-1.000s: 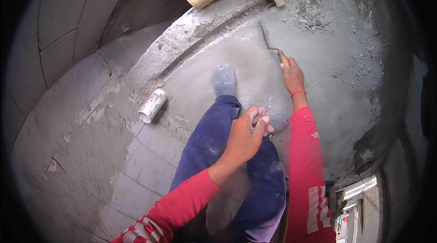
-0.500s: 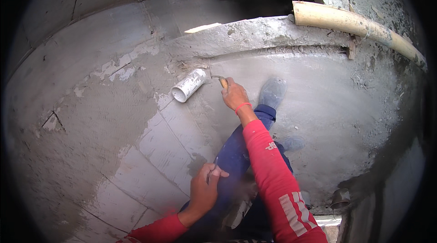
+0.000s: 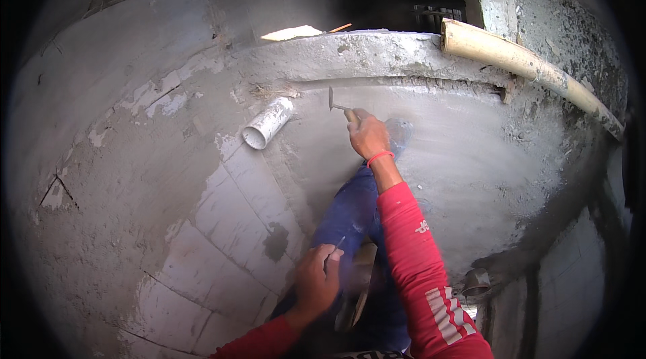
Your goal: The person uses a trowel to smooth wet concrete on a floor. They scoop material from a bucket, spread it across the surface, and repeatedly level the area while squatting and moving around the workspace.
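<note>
My right hand [image 3: 369,135] is wrapped round the wooden handle of a small trowel [image 3: 330,97]. Its thin blade, seen edge-on, is at the smooth grey plaster [image 3: 444,130] under the ledge; whether it touches cannot be told. Left of the trowel, a white plastic pipe [image 3: 269,123] sticks out of the surface, its open end towards the lower left. Close to my thigh, my left hand [image 3: 319,281] is closed with finger and thumb together. A thin grey tip [image 3: 340,243] pokes out of it, too little showing to name.
A rough concrete ledge [image 3: 377,53] runs across the top, with a thick bamboo pole [image 3: 531,56] at its right. Pale blocks [image 3: 235,224], partly plastered over, lie at lower left. My boot [image 3: 399,133] is beyond my right hand. A small metal container [image 3: 476,281] sits at lower right.
My right hand has drawn the trowel to the right, away from the pipe. The view has shifted a little; my left hand stays closed near my thigh.
</note>
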`<state>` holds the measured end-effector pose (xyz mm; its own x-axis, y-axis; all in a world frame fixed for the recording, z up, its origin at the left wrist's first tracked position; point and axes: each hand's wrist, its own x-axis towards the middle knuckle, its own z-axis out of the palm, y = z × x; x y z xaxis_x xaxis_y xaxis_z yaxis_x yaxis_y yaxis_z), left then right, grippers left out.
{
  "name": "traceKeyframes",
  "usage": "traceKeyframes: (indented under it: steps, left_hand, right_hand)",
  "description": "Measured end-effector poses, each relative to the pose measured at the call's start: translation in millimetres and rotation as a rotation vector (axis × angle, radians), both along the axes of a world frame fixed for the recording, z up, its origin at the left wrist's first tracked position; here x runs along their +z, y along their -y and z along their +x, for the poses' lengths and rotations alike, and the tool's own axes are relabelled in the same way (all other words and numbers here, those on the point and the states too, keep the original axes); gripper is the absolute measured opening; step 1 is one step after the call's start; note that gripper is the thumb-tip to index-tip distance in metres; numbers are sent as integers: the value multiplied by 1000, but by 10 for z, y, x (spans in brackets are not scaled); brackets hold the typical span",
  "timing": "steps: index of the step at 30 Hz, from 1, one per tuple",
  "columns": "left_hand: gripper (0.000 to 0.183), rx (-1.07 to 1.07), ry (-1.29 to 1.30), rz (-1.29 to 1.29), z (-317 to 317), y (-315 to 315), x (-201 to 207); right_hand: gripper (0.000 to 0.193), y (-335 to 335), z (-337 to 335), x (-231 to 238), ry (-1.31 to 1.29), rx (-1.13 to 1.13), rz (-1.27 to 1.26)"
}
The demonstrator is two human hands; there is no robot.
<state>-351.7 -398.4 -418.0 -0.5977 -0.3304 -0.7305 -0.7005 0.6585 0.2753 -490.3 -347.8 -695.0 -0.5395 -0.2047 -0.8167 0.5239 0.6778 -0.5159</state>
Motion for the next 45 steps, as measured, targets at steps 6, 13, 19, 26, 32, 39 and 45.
traceKeyframes:
  steps: [6, 13, 19, 26, 32, 39, 45]
  left_hand:
    - [17, -67, -7, 34, -94, 50, -83]
    - [17, -62, 41, 27, -126, -31, -90]
    - [16, -160, 42, 42, -334, -147, -72]
    - [15, -215, 80, 41, -442, -228, -123]
    - [15, -263, 82, 23, -461, -258, -109]
    - [14, -365, 104, 1, -648, -387, -145]
    - [16, -319, 147, 11, -608, -328, -189]
  right_hand:
    - [31, -44, -266, -590, 19, 23, 80]
    - [37, -1511, -136, -180, -89, -125, 381]
    - [34, -778, -142, 24, 4, -52, 107]
    - [31, -1274, -376, -436, 54, -88, 225]
    - [35, -2414, -380, 2, 28, -162, 410]
    - [32, -1383, -498, -184, 168, -131, 183]
    - [34, -2511, -577, -300, 120, -227, 349]
